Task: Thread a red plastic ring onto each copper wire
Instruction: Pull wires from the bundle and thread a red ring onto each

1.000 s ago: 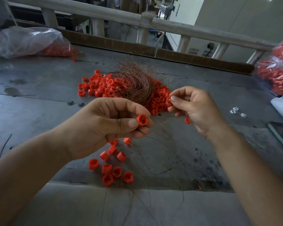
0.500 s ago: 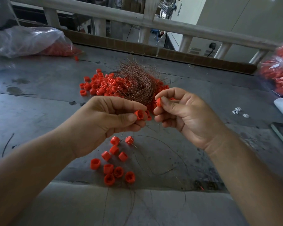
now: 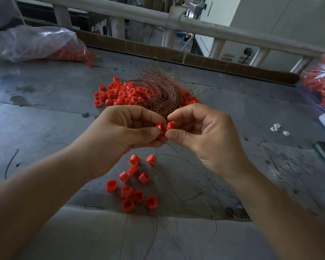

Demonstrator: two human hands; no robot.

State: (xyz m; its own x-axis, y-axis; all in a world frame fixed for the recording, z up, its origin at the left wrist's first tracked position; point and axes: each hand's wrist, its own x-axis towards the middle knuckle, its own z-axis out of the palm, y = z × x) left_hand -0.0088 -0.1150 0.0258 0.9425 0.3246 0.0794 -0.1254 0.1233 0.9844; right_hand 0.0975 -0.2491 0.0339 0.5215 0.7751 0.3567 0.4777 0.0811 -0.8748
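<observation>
The left hand point(image 3: 124, 136) pinches 1 red ring point(image 3: 161, 128), the right hand point(image 3: 201, 139) pinches 1 other ring point(image 3: 170, 125); 10 loose rings point(image 3: 127, 192) lie on the table point(image 3: 45, 128).

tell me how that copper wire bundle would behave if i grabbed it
The copper wire bundle probably lifts floppy and springy, since its thin strands curl loosely. Stray ends would likely snag the red rings piled against it.

Grey metal table point(image 3: 45, 128); white railing point(image 3: 214, 29) behind; small white clips point(image 3: 276, 127) at right.
</observation>
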